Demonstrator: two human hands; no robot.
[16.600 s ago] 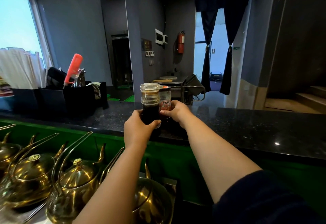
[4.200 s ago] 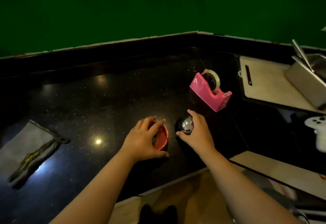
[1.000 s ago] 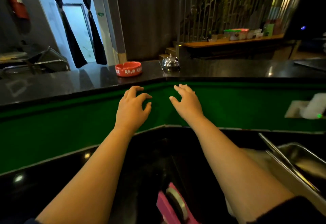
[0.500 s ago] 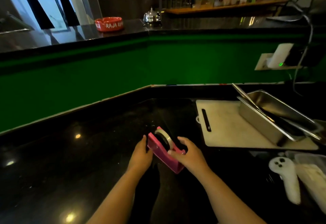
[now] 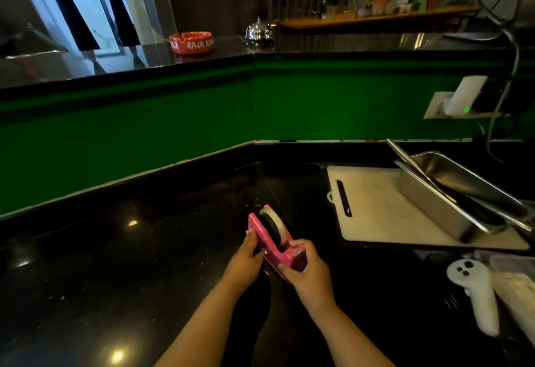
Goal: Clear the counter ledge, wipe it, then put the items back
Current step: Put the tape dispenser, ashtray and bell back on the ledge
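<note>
Left hand (image 5: 246,253) and right hand (image 5: 304,268) wrapped around the pink tape holder (image 5: 275,243), pinching it from both sides, low over the black bench (image 5: 115,265). Red ashtray (image 5: 192,42) and shiny bell (image 5: 259,32) up on the ledge (image 5: 86,68).

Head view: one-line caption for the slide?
Both hands, left and right, grip pink tape dispenser over black lower counter; red ashtray, chrome bell on ledge.
</note>
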